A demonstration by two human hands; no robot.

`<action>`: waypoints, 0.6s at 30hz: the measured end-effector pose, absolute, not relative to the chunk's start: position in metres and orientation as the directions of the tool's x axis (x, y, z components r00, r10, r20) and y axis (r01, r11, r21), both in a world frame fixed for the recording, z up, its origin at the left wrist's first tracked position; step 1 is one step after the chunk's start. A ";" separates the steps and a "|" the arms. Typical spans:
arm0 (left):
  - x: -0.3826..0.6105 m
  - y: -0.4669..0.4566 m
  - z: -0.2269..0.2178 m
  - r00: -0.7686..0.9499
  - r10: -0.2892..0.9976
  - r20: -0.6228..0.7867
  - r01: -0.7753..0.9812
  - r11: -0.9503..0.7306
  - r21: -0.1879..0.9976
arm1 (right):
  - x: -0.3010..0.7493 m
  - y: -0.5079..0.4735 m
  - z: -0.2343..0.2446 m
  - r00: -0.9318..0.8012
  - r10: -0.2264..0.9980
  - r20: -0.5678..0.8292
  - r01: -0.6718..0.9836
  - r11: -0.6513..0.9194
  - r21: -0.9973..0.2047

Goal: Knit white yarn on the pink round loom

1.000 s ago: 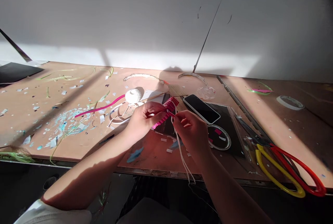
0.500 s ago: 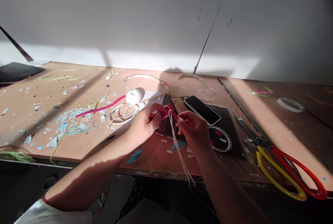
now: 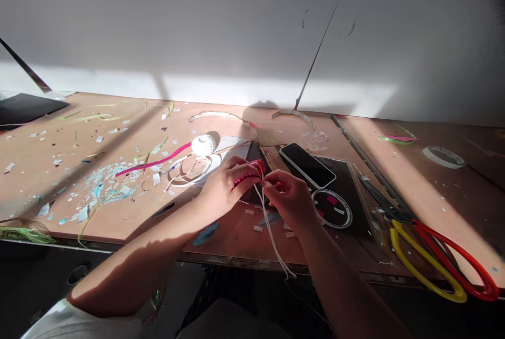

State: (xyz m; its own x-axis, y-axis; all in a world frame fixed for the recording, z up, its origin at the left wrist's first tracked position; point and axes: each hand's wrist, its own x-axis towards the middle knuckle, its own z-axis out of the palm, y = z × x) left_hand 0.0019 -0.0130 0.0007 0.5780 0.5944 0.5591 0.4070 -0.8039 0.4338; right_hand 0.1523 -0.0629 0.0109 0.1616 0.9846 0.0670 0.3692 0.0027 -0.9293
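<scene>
My left hand (image 3: 228, 185) and my right hand (image 3: 288, 198) meet over a dark mat, both pinching a pleated hot-pink paper strip (image 3: 249, 172). Most of the strip is hidden by my fingers. A thin white cord (image 3: 271, 231) runs from the strip down past my right hand, its end hanging near the table's front edge. A black smartphone (image 3: 306, 165) lies just beyond my right hand, and a round tape ring (image 3: 332, 208) sits to its lower right.
The wooden table (image 3: 79, 197) is strewn with paper scraps and blue paint. A white ball (image 3: 203, 145) and a pink strip (image 3: 153, 166) lie to the left. Yellow-and-red-handled scissors (image 3: 430, 265) lie at right. Behind stands a white wall (image 3: 197, 18).
The pink strip has drawn in from a long diagonal piece to a short bunch between my fingers. My hands have moved closer together, and the white cord now hangs from the bunch.
</scene>
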 end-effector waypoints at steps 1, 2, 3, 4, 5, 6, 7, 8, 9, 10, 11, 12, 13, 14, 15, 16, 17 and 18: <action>0.002 -0.013 0.001 0.575 0.601 0.555 0.408 -0.799 0.443 | 0.153 -0.063 0.011 0.163 0.984 0.068 0.367 0.003 -0.930; 0.002 -0.014 0.002 0.569 0.611 0.550 0.410 -0.791 0.454 | 0.153 -0.063 0.011 0.164 0.984 0.070 0.365 0.005 -0.931; 0.003 -0.014 0.003 0.562 0.623 0.544 0.412 -0.781 0.468 | 0.154 -0.063 0.011 0.162 0.984 0.071 0.364 0.007 -0.931; 0.003 -0.014 0.003 0.555 0.634 0.538 0.414 -0.772 0.483 | 0.155 -0.063 0.010 0.157 0.985 0.072 0.363 0.010 -0.932; 0.003 -0.015 0.004 0.549 0.646 0.530 0.413 -0.761 0.500 | 0.156 -0.063 0.010 0.150 0.986 0.074 0.360 0.015 -0.933; 0.003 -0.015 0.005 0.544 0.654 0.525 0.409 -0.753 0.515 | 0.157 -0.063 0.010 0.143 0.987 0.076 0.357 0.020 -0.934; 0.003 -0.015 0.005 0.538 0.664 0.520 0.404 -0.744 0.532 | 0.158 -0.063 0.010 0.141 0.987 0.079 0.354 0.024 -0.935; 0.003 -0.016 0.007 0.531 0.676 0.511 0.401 -0.732 0.552 | 0.158 -0.063 0.009 0.143 0.986 0.086 0.348 0.031 -0.937; 0.003 -0.016 0.008 0.523 0.690 0.500 0.399 -0.717 0.572 | 0.159 -0.063 0.009 0.141 0.985 0.099 0.345 0.045 -0.937; 0.003 -0.017 0.009 0.515 0.705 0.487 0.399 -0.700 0.592 | 0.159 -0.063 0.008 0.137 0.982 0.127 0.349 0.072 -0.934; 0.003 -0.017 0.011 0.507 0.720 0.474 0.400 -0.683 0.611 | 0.160 -0.064 0.008 0.131 0.977 0.168 0.359 0.111 -0.927; 0.004 -0.018 0.012 0.498 0.735 0.460 0.402 -0.666 0.629 | 0.159 -0.064 0.007 0.121 0.968 0.218 0.376 0.159 -0.913; 0.004 -0.019 0.013 0.491 0.748 0.447 0.402 -0.650 0.645 | 0.159 -0.064 0.006 0.110 0.957 0.270 0.397 0.207 -0.894; 0.004 -0.019 0.013 0.486 0.757 0.438 0.401 -0.638 0.658 | 0.158 -0.065 0.006 0.101 0.942 0.320 0.423 0.250 -0.871; 0.004 -0.019 0.013 0.480 0.764 0.432 0.399 -0.628 0.668 | 0.158 -0.065 0.005 0.099 0.927 0.361 0.453 0.281 -0.846; 0.005 -0.020 0.013 0.477 0.768 0.427 0.398 -0.622 0.675 | 0.157 -0.065 0.004 0.096 0.916 0.388 0.478 0.300 -0.826; 0.005 -0.019 0.013 0.475 0.771 0.423 0.398 -0.618 0.678 | 0.157 -0.065 0.003 0.092 0.910 0.405 0.499 0.310 -0.809; 0.005 -0.019 0.013 0.476 0.772 0.422 0.398 -0.617 0.679 | 0.157 -0.065 0.002 0.086 0.906 0.415 0.518 0.315 -0.795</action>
